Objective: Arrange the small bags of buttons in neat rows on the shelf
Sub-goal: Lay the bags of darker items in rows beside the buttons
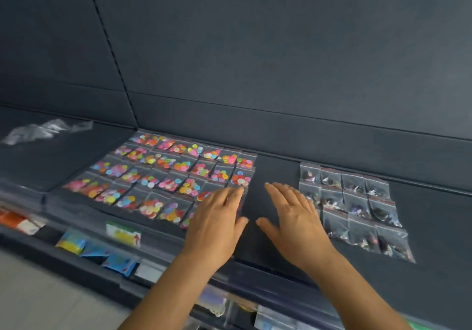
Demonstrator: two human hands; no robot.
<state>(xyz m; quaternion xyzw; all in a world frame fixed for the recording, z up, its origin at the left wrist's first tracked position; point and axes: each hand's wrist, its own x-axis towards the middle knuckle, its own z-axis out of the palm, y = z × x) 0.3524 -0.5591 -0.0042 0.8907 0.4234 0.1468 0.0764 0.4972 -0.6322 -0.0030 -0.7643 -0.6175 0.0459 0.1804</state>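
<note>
Dark blue-grey matte shelf (275, 176), backed by panelled walls of the same colour, carries two grids of small clear zip bags: bags of bright multicoloured round buttons (163, 176) in rows at left, and bags of dark buttons (355, 207) at right, well apart. Left hand (217, 225) lies flat with fingers straight on the near right corner of the colourful grid, while the right hand (296, 219) is spread flat beside the dark grid. Crumpled clear plastic (46, 130) lies on the far left; coloured packets (97, 248) fill a lower shelf.
</note>
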